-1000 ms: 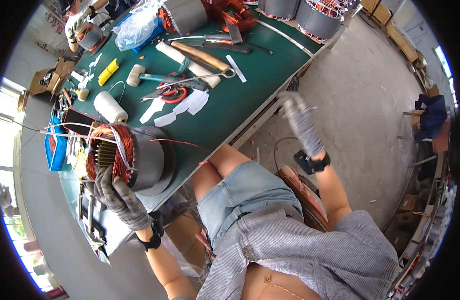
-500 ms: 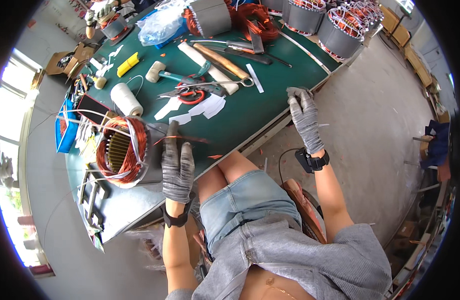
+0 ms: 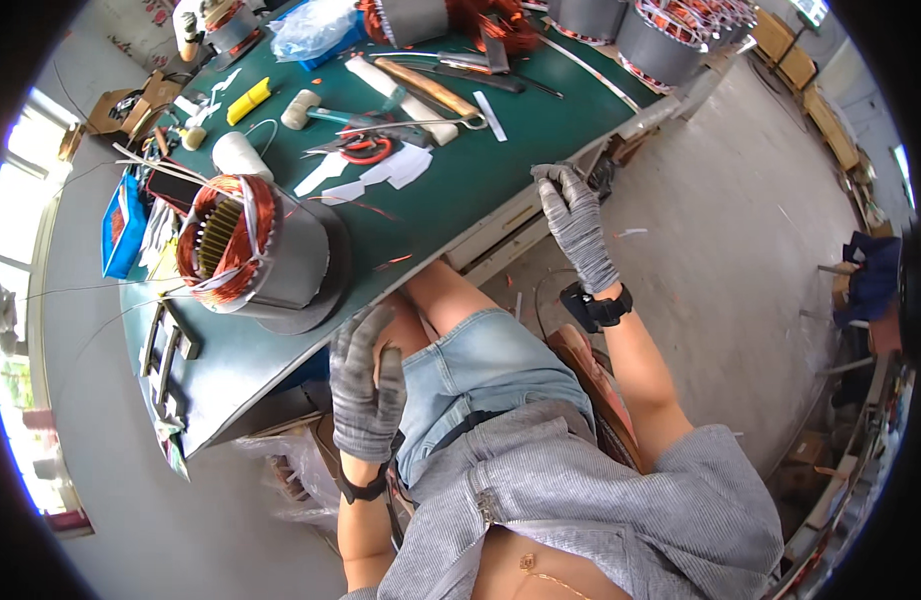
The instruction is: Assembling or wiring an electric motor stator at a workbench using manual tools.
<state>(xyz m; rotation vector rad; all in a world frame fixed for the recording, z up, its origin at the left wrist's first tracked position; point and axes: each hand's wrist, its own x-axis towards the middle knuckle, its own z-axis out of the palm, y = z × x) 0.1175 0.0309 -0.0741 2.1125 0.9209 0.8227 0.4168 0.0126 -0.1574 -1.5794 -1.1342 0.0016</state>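
A motor stator [image 3: 290, 262], a grey cylinder with copper windings [image 3: 248, 235] bound in white, rests tilted on a round grey base near the table's left front. Its winding end faces left, with loose white leads sticking out. My left hand [image 3: 365, 385], in a grey striped glove, is held up in front of the table edge, fingers apart, touching nothing. Past the table's front edge, over the floor, is my gloved right hand [image 3: 578, 228]. Its fingers are bent with the tips together; anything pinched there is too small to make out.
On the green table [image 3: 400, 225] lie red-handled scissors [image 3: 365, 150], white paper pieces [image 3: 405, 165], a mallet [image 3: 300, 110] and a wooden handle [image 3: 430, 88]. A white thread spool [image 3: 242, 157] stands behind the stator. More stators [image 3: 660, 50] stand far right. Another person's hand [image 3: 188, 30] shows far left.
My left hand has come away from the stator's side toward me. The right hand has shifted slightly left. The stator appears turned, its grey side and base now in plain sight.
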